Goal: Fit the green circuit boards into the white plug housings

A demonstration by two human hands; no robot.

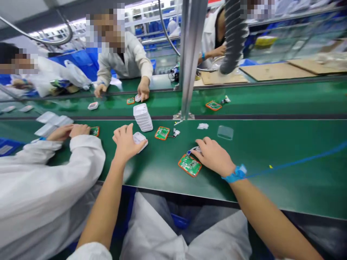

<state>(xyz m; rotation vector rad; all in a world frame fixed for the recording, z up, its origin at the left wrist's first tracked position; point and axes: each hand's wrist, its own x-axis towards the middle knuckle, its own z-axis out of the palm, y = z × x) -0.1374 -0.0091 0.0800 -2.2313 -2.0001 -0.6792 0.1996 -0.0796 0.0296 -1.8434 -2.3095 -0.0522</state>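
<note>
Two bare hands of yours reach over the long green table (271,191). Your left hand (125,143) is wide open, with the thumb and fingers spread apart. Its thumb lies over the near edge of a white plastic case with round corners (138,137), but the hand is not closed around it. Just behind that case stands a leaning stack of white plastic cases (142,117).

Your right hand (213,155) is half curled. Its thumb and first finger are at a thin white wire with a blue plug (189,153). You cannot tell whether they pinch it. The plug is at the top edge of a flat green circuit board with an orange rim (190,166), which lies on the table just left of that hand. A blue band (235,174) goes around your right wrist, and a blue cord (298,160) runs off to the right.

Between your hands, farther back, lies another green board with an orange rim (162,133), with a small white part (176,133) beside it. A clear flat plastic piece (225,132) lies behind your right hand.

On your left, a person in white sleeves (86,155) has both hands near one more green board (94,131). Across the table, another person (127,57) touches a small white case (138,98).
</note>
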